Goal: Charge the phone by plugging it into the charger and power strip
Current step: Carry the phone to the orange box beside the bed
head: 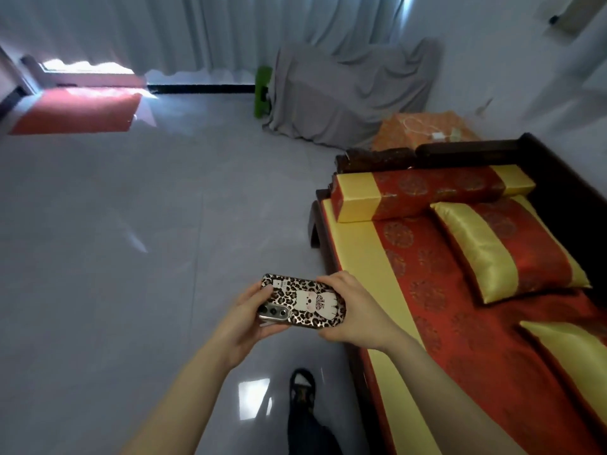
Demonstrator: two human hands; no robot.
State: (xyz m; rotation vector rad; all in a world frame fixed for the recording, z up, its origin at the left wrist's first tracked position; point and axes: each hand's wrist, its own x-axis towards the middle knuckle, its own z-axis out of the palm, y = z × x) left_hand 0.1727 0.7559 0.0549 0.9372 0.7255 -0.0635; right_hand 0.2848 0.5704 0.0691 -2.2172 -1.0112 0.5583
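Both hands hold the phone (303,300) flat and sideways above the glossy grey tiled floor (131,224), its back turned up. The case is shiny, printed in leopard spots with a pale cartoon animal in the middle (a cat or bear, hard to tell), and a silver camera strip with three dark lenses sits at the left end. The left hand (244,318) is clamped on that camera end, thumb on top and fingers curled beneath. The right hand (353,310) is closed around the other end, fingers wrapped over the far edge.

Just to the right stands a dark carved wooden bench (542,165) padded with satin cushions in red and gold; the red panels carry round woven medallions. A long box-shaped bolster (427,192) lies across its far end, and a rectangular pillow (512,251) leans beside it.

Beyond the bench, well apart from the phone, a small table under an orange patterned cloth (423,133) carries a white charger block (438,136) with a thin white cable (412,124) looped loosely on it. Behind that, a grey sheet (354,90) drapes a bulky piece of furniture, with something bright green (262,91) beside it. A red mat (78,110) lies by the pale curtains (197,34). One dark sandalled foot (302,385) shows on the floor below the hands.
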